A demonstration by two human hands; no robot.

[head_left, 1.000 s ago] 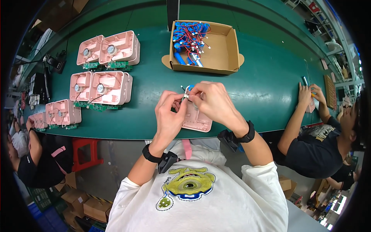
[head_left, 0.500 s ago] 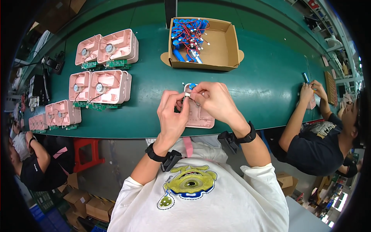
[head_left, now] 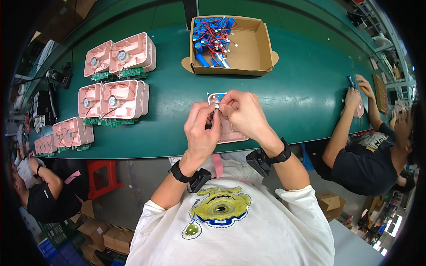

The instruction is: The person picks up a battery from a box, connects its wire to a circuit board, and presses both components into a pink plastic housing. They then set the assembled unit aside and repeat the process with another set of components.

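Note:
Over a pink plastic housing (head_left: 227, 135) near the table's front edge, both my hands meet. Thumb and fingers of my left hand (head_left: 199, 128) pinch a small white connector (head_left: 217, 106). Close against it, the fingers of my right hand (head_left: 245, 113) are closed on what looks like a thin wire, mostly hidden by the fingers. A blue cylindrical battery (head_left: 220, 96) shows partly behind my fingertips, at the housing's far end. Much of the housing's inside is covered by my hands.
Beyond my hands stands a cardboard box (head_left: 250, 48) holding several blue batteries with red and black leads. Rows of pink housings (head_left: 133, 53) with speakers and green circuit boards (head_left: 113, 123) lie at left. Co-workers sit on both sides; one's hands (head_left: 353, 97) work at right.
My hands stay pinched together at the white connector, with only slight finger shifts. The whole view has shifted a little. At right, the co-worker's far hand has moved up and away from the other.

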